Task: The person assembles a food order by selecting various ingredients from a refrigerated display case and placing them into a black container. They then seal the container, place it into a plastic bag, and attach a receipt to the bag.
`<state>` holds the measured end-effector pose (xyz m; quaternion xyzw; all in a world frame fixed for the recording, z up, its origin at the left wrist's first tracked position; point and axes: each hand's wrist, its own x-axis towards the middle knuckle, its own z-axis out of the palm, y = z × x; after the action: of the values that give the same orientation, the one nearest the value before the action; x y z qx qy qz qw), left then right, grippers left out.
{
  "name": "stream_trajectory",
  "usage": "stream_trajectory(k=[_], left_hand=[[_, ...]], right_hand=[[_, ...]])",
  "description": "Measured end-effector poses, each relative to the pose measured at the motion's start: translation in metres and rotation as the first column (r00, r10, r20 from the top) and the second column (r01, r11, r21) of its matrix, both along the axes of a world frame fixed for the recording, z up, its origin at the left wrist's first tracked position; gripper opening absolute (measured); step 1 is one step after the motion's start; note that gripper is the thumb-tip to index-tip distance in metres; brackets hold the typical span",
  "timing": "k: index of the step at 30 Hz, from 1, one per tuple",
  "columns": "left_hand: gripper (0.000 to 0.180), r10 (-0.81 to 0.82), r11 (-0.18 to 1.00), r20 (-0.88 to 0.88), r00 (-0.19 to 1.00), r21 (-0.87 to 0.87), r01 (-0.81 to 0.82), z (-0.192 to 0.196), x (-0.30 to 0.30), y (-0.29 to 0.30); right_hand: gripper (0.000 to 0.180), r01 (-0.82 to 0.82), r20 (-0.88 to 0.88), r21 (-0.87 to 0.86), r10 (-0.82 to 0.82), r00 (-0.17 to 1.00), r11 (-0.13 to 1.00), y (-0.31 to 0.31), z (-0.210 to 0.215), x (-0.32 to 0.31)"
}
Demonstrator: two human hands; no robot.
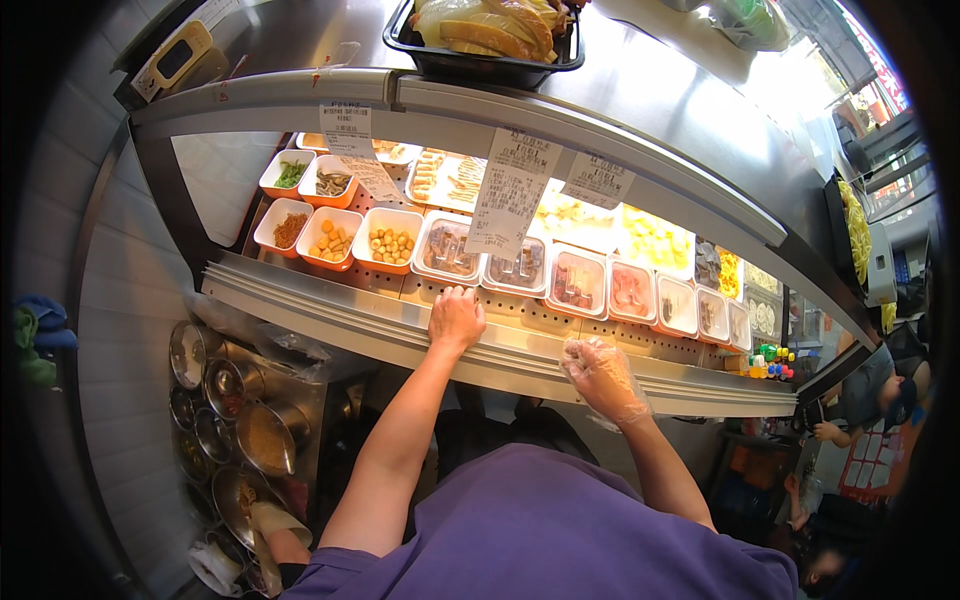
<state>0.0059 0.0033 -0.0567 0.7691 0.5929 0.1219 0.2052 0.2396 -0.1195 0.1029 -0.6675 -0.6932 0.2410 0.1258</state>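
My bare left hand (457, 320) rests on the front ledge (370, 318) of a lit display case, its fingers bent over the metal. Just beyond it sits a lidded clear container (447, 250) of dark food. My right hand (606, 382) wears a loose clear plastic glove and is held at the ledge farther right, fingers curled in; whatever they may hold is hidden. Past it stand lidded tubs of reddish meat (577, 283) and pink slices (632, 292). To the left are open orange-and-white tubs of round yellowish balls (390, 243) and orange pieces (331, 240).
Printed paper slips (513, 190) hang from the case's upper rail. A black tray of leafy vegetables (488, 35) stands on top. At lower left, another person's hand (287, 547) is by several metal bowls (268, 440). Small colourful-capped bottles (770, 362) stand at the right end.
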Motion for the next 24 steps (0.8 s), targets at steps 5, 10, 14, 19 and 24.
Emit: stream_trajectory(k=[5,10,14,19,24], left_hand=[[0.025,0.101,0.995,0.251,0.963,-0.013,-0.101,-0.009,-0.011,0.023],[0.03,-0.19,0.955,-0.215,0.958,0.188,0.231,-0.027,-0.033,0.068],[0.02,-0.271,0.923,-0.267,0.925,0.2,0.328,-0.049,-0.046,0.076],[0.012,-0.27,0.891,-0.174,0.947,0.328,0.314,-0.009,-0.056,0.077],[0.011,0.312,0.823,0.481,0.819,0.294,-0.486,0.029,-0.082,0.052]], right_hand=[[0.023,-0.001,0.001,0.011,0.001,1.0,1.0,-0.001,-0.01,0.007],[0.027,-0.045,0.04,-0.035,0.046,0.998,0.998,0.015,-0.02,0.0],[0.029,-0.123,0.044,-0.028,0.124,0.991,0.992,0.037,-0.026,-0.02],[0.026,-0.202,-0.023,-0.04,0.201,0.979,0.979,0.074,-0.037,-0.038],[0.019,-0.058,-0.213,-0.127,0.03,0.977,0.99,0.136,-0.098,-0.06]])
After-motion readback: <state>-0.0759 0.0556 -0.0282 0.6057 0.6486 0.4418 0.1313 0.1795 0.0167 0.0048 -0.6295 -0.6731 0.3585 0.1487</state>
